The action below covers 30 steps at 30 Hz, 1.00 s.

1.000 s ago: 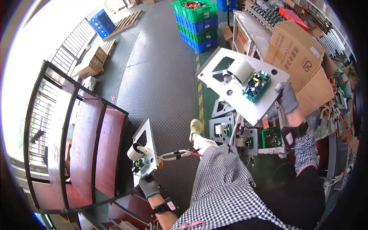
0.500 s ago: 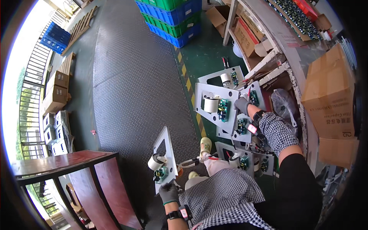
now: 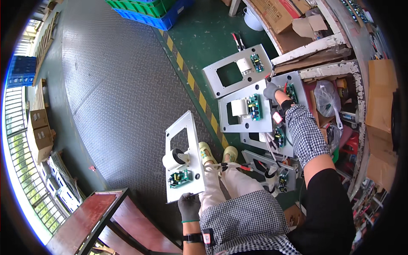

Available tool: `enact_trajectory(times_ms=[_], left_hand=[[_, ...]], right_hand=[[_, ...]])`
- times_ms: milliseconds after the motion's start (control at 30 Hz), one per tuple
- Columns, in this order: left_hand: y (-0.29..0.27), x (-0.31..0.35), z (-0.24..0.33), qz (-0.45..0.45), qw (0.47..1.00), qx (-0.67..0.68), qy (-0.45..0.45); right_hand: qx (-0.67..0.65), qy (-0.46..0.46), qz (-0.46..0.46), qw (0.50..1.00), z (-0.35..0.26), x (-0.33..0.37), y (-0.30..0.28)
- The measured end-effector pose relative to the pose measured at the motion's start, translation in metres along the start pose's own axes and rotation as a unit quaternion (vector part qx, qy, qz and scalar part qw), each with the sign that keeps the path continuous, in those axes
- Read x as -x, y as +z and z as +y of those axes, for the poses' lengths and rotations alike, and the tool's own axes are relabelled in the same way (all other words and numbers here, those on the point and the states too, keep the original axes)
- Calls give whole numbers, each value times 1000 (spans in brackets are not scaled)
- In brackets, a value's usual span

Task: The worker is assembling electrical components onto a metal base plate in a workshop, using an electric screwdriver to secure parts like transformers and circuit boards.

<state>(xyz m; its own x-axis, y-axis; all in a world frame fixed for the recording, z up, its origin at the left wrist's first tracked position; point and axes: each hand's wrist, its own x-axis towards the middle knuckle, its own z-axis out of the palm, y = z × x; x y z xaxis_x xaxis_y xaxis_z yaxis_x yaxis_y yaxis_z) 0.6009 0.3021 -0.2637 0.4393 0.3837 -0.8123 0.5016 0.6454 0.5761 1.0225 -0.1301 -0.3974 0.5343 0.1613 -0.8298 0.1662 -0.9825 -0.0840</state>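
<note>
My left hand (image 3: 189, 207), in a grey glove, grips the near edge of a pale metal panel (image 3: 196, 180), held raised and tilted. This panel has a rectangular cutout, a white cylinder (image 3: 171, 160) and a green circuit board (image 3: 180, 178); its cable trails to the right past my shoes. My right hand (image 3: 273, 91), also gloved, closes on the right edge of a second metal panel (image 3: 265, 121) of the same kind, its fingertips partly hidden. Around that panel lie several similar ones, including a far panel (image 3: 221, 80) on the green floor.
A chipped white shelf (image 3: 316, 44) along the right holds cardboard and a plastic bag (image 3: 327, 100). Stacked blue and green crates (image 3: 159, 19) stand far ahead. A dark red table (image 3: 85, 221) is at lower left. Yellow-black tape (image 3: 187, 74) edges the ridged metal floor (image 3: 127, 85).
The view has shifted. My right hand's panel has come away from the far panel, which now shows more fully. The panel in my left hand has turned to show more of its face.
</note>
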Motion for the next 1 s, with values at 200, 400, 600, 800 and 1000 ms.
enact_trajectory(times_ms=[200, 400, 600, 800, 1000], left_hand=[[28, -35, 10, -26, 935, 277, -222], [68, -43, 10, -45, 970, 159, -179], [107, -13, 57, -44, 981, -29, -189], [115, -2, 137, -48, 966, -254, 7], [199, -34, 233, -35, 758, -606, 236]], right_hand=[[-334, 187, 155, 911, 17, 3, 27], [-402, 203, 260, 854, 34, 31, 57], [-445, 209, 421, 762, 14, 102, 91], [-477, 193, 395, 761, -30, 255, 191], [-527, 350, 242, 736, -81, 390, 304]])
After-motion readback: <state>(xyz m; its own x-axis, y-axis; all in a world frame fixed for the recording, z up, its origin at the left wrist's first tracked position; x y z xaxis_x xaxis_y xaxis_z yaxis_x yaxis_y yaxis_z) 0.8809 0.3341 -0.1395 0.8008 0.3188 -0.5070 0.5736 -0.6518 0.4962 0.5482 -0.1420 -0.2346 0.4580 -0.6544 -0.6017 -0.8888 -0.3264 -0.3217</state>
